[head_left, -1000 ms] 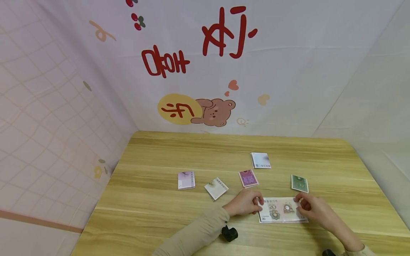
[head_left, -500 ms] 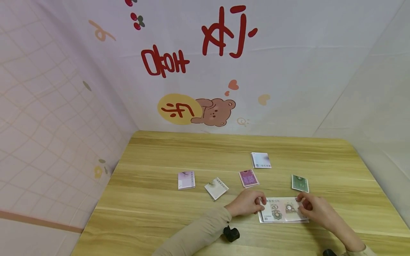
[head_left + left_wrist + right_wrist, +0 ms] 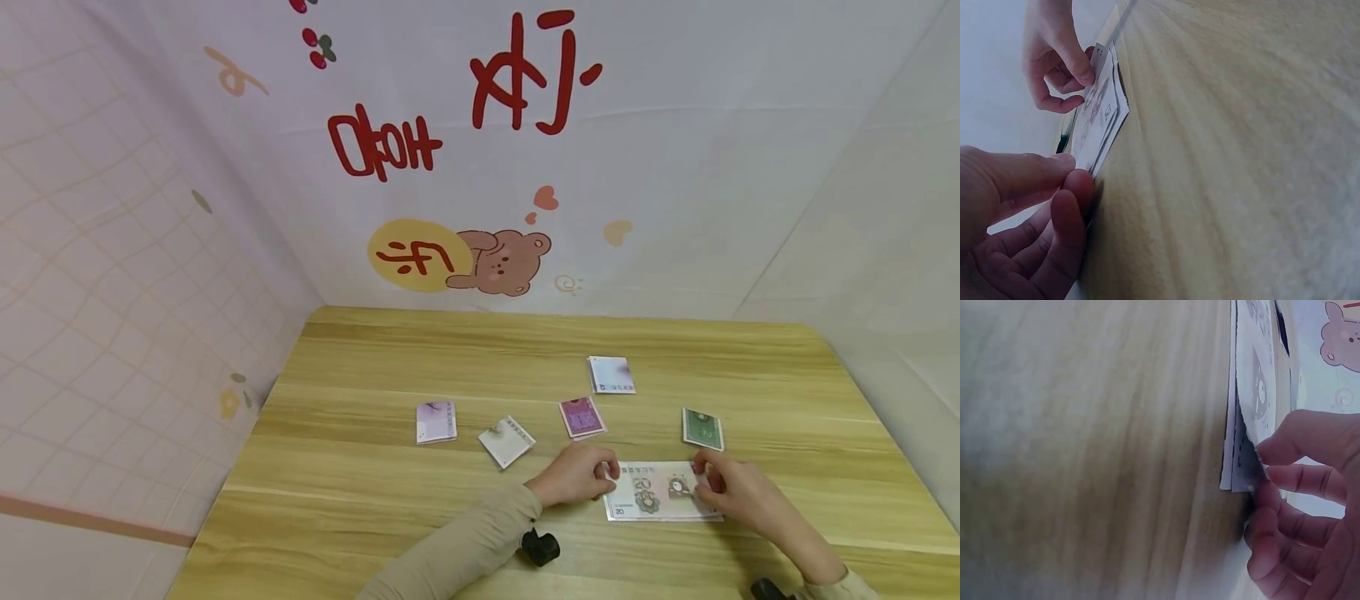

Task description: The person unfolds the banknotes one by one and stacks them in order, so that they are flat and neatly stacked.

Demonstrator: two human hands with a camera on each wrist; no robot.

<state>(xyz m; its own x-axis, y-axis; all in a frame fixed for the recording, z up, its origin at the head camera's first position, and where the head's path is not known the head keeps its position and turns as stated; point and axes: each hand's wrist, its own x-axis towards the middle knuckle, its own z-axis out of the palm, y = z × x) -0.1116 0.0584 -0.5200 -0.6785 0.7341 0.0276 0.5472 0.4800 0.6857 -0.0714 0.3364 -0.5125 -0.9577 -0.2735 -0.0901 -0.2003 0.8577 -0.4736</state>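
Stacking seemingly begun, left hand [image 3: 573, 477] at 9 o'clock and right hand [image 3: 738, 490] at 3 pinch flat notes [image 3: 657, 492]; folded notes [image 3: 582, 417], 10-to-1, apparently remain.

In the head view, the left hand [image 3: 573, 477] and the right hand [image 3: 738, 490] hide parts of the top banknote [image 3: 660, 492], which covers most of the paper beneath [image 3: 1229, 450]. Print on the folded cream note [image 3: 507, 442] is too small for reading. The bottom edge cuts the right sleeve [image 3: 840, 587].
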